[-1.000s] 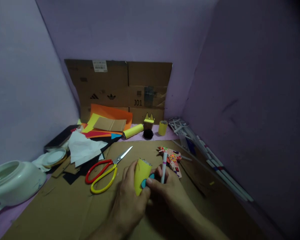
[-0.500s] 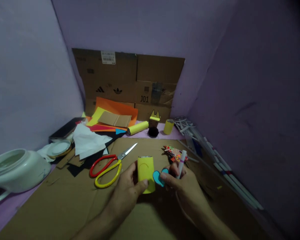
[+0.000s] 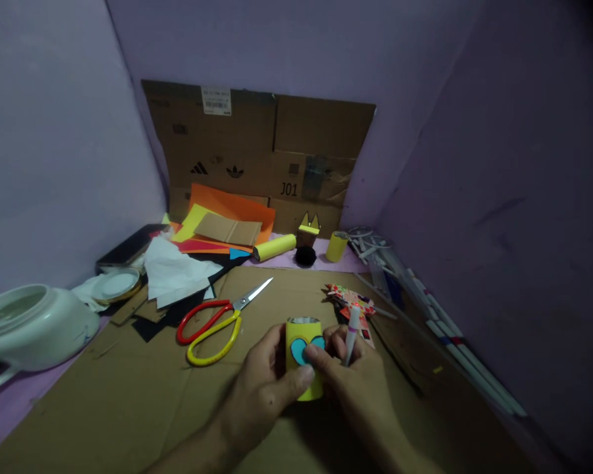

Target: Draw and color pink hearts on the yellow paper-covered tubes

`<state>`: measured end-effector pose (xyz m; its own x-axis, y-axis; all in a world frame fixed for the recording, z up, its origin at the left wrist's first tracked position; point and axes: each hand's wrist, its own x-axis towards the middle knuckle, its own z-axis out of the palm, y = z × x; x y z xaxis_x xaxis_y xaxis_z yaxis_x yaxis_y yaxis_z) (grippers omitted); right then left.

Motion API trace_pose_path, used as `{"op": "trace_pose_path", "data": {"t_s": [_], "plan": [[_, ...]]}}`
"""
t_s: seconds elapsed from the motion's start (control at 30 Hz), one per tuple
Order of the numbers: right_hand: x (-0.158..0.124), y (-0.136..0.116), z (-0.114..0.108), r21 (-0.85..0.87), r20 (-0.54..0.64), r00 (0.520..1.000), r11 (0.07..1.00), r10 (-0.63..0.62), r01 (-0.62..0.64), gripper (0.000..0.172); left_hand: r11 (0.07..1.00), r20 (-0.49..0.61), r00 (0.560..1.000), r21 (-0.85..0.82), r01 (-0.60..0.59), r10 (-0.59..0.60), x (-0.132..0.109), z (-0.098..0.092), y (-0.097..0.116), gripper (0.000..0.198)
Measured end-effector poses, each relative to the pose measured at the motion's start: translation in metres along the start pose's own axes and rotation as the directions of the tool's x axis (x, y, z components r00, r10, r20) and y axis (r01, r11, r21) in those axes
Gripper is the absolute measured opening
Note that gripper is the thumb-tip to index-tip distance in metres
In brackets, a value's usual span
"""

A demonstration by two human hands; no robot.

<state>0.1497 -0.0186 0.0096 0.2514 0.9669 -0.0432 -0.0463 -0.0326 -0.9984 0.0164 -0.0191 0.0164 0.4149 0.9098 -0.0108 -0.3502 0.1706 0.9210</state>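
My left hand [image 3: 269, 385] is closed around a yellow paper-covered tube [image 3: 304, 392], its thumb across the front and the open end facing up. Against the tube's front lies a blue heart-shaped paper cutout [image 3: 298, 351] with a dark outline. My right hand [image 3: 358, 378] holds the cutout there with its thumb, which hides part of it. A white pen [image 3: 352, 336] is also tucked between that hand's fingers, tip end hidden. Left of my hands, scissors [image 3: 227, 319] with one red and one yellow handle lie open on the cardboard.
A white teapot [image 3: 34, 332] stands at the left beside tissue [image 3: 178, 273] and coloured paper [image 3: 237, 210]. At the back are a yellow roll [image 3: 275, 247] and a short yellow tube [image 3: 337, 247]. White sticks [image 3: 469, 355] line the right wall.
My right hand has brought the blue heart cutout leftward onto the yellow tube. The tube has shifted slightly right and down in view. The pen stays in my right hand.
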Motion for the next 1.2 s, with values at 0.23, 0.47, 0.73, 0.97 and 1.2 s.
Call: {"op": "trace_pose_path", "data": {"t_s": [0.23, 0.47, 0.73, 0.97, 1.2], "plan": [[-0.003, 0.004, -0.001, 0.004, 0.111, 0.994, 1.000, 0.019, -0.019, 0.046, 0.999, -0.058, 0.997, 0.032, 0.044, -0.042, 0.000, -0.002, 0.003, 0.033], [-0.002, 0.004, -0.005, 0.084, 0.188, 0.982, 0.996, 0.027, -0.043, 0.039, 0.998, -0.075, 0.995, -0.010, 0.065, -0.065, 0.001, -0.005, 0.001, 0.036], [-0.001, 0.002, -0.009, 0.002, 0.224, 0.974, 1.000, -0.012, 0.012, 0.038, 0.998, -0.071, 0.995, -0.016, 0.068, -0.069, 0.000, -0.003, 0.003, 0.036], [-0.004, 0.006, -0.006, -0.037, 0.150, 0.988, 0.998, -0.048, 0.054, 0.031, 0.999, -0.024, 0.999, 0.012, 0.039, -0.039, -0.002, -0.002, 0.003, 0.035], [-0.004, 0.015, -0.008, -0.162, 0.161, 0.981, 0.977, -0.110, 0.136, 0.038, 0.977, -0.064, 0.998, 0.209, 0.030, -0.017, -0.006, -0.005, -0.003, 0.033]]}}
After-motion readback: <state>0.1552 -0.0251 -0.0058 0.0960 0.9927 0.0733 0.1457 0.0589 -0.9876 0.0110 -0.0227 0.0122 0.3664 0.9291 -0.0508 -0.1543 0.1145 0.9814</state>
